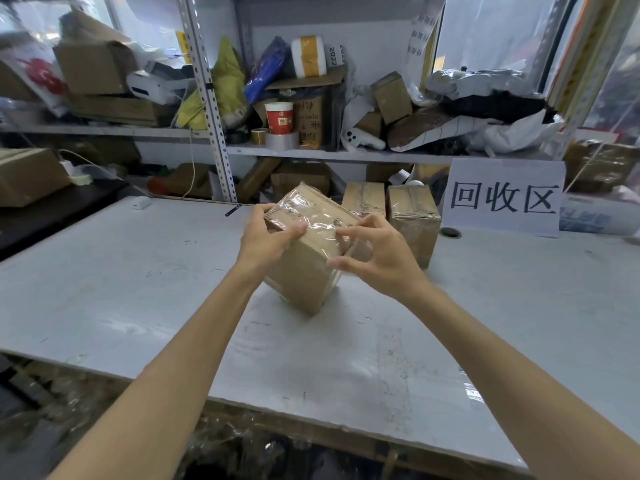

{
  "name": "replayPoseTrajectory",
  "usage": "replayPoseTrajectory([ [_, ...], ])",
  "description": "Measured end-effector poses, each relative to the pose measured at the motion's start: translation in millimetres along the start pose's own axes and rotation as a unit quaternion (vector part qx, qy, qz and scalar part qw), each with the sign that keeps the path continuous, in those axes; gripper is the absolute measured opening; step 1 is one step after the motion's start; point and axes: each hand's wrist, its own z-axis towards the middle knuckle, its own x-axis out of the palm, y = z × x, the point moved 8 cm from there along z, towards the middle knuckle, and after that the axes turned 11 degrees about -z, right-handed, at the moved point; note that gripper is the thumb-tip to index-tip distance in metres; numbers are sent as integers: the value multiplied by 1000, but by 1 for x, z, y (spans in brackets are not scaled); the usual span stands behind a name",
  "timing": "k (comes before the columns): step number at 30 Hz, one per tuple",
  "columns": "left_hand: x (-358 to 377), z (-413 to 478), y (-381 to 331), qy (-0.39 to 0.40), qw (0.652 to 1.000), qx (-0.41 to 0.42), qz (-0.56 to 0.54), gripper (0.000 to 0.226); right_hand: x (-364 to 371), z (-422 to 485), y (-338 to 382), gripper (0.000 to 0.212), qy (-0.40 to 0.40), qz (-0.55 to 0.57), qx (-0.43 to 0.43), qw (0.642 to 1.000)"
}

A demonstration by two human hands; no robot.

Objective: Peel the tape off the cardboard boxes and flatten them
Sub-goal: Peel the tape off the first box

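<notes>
scuffed white table (138, 289); a paper sign (504, 199) at its back, a taped box (412, 220) just left of the sign, a second box (363, 199) further left, a white block (140, 202) far left.

Table (138, 289) — bare white surface left of and in front of the tilted cardboard box (304, 271), passable | right rear: two taped boxes (412, 220) side by side, paper sign (502, 199) just beside them, blocking | back edge: shelving upright (221, 150), small white device (140, 202) near it — loaded shelves (311, 154) close off the far side
</notes>
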Motion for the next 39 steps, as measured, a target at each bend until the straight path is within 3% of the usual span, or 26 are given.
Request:
replayPoseTrajectory([
  [3,0,5,6,4,998,-25,-52,74,-1,-2,1,56,-13,-29,-17,999],
  [8,10,7,10,37,992,-55,-105,45,-7,2,0,76,-31,-51,-2,998],
  [12,23,2,17,102,986,-64,-119,77,-9,0,0,74,-32,-6,-1,999],
  [16,22,3,12,79,990,-40,-106,95,-15,-6,9,57,-79,-81,-50,992],
  [19,26,2,10,87,992,-34,-78,120,-7,-11,18,45,-52,-92,-106,989],
  [26,40,5,8,99,995,-7,-23,105,-7,-14,19,12,-71,-77,-146,984],
  [34,55,2,-1,106,994,37,9,97,1,-5,10,16,60,-60,-100,991],
  [39,41,6,-11,43,998,38,-26,77,-17,-6,16,17,-86,-4,-84,993],
])
